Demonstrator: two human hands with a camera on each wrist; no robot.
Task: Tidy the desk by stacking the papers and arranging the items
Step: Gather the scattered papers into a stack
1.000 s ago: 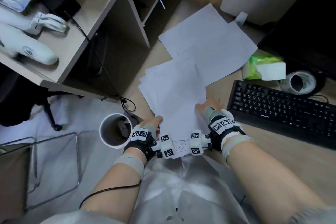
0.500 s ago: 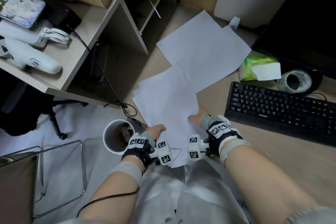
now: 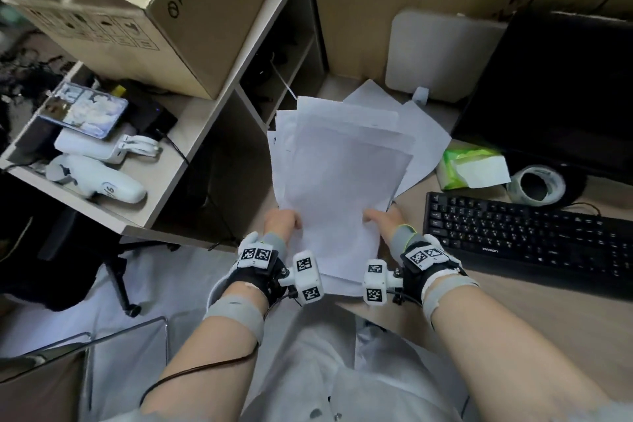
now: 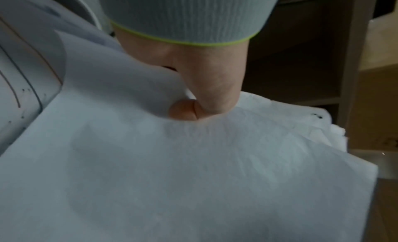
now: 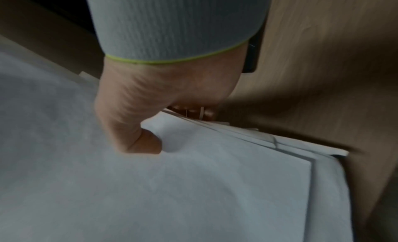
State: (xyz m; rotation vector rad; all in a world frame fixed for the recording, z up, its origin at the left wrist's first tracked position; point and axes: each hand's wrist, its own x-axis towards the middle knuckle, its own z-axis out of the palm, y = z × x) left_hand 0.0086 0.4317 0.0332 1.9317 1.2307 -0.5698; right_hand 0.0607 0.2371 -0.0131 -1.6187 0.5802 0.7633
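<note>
A loose stack of white papers (image 3: 339, 181) is lifted off the desk, tilted up toward me, its sheets fanned at the far end. My left hand (image 3: 282, 219) pinches its left edge, thumb on top (image 4: 206, 99). My right hand (image 3: 380, 217) pinches the right edge, thumb on top (image 5: 140, 140) and fingers underneath. Two more white sheets (image 3: 424, 140) lie flat on the desk behind the stack. The stack (image 4: 193, 177) fills the left wrist view and the stack (image 5: 172, 186) fills most of the right wrist view.
A black keyboard (image 3: 527, 233) lies to the right, with a tape roll (image 3: 536, 183) and a green tissue pack (image 3: 469, 164) behind it. A dark monitor (image 3: 555, 92) stands at the back right. A shelf (image 3: 164, 178) with a cardboard box (image 3: 154, 10) is to the left.
Both hands have lifted the gathered papers off the desk and tilted them up. My head has risen, so the box and monitor came into view.
</note>
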